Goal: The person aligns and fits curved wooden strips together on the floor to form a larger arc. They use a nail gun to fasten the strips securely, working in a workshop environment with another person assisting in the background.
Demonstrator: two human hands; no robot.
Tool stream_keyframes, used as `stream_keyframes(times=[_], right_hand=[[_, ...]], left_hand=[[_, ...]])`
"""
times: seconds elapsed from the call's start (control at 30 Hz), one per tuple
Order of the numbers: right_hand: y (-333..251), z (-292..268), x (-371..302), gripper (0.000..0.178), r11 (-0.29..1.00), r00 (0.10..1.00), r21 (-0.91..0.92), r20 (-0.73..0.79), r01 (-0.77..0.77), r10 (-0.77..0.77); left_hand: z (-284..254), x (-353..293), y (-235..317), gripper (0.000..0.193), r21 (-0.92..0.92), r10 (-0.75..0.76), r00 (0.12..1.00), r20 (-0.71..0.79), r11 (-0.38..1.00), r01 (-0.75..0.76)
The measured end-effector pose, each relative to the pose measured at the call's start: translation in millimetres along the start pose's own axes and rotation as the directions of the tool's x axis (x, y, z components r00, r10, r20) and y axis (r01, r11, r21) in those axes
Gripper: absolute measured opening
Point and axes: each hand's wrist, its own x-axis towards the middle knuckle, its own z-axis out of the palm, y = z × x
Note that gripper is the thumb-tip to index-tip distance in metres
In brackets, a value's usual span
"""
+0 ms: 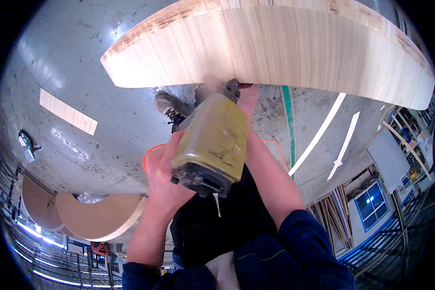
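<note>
A bulky power tool (212,130) with a scuffed yellow body and black end cap, shaped like a nail gun, is between my hands. My left hand (164,174) is closed on its left side near the black cap; the fingertips are hidden behind the body. Farther forward, my right hand (248,101) grips the tool's right side, with most of its fingers out of sight. The tool's far end meets or nearly meets the near edge of a large curved wooden panel (275,48); contact cannot be made out. The panel has a pale striped grain and a browned far edge.
An orange hose (150,157) loops behind my arms. My shoe (169,106) stands under the panel. A wood strip (68,112) and a small dark-and-white object (28,145) lie on the floor at left. Curved boards (96,212) stand lower left; stacked lengths (336,217) lean at right.
</note>
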Motion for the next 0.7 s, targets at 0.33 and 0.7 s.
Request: stream_keyframes(times=[0.33,0.7], right_hand=[[-3.1,-0.3,-11.7,0.053,0.987,0.988,-0.106,-0.082,0.122,-0.131],[-36.9,-29.6,-12.8,0.036,0.966,0.965,-0.147,-0.121,0.212,-0.231]], left_hand=[[-0.5,-36.0,-22.0,0.051,0.070,0.055,0.994,-0.093,0.996,-0.048],[2.3,-1.1,7.8,0.044,-0.172,0.059,0.979,-0.196,0.981,-0.094]])
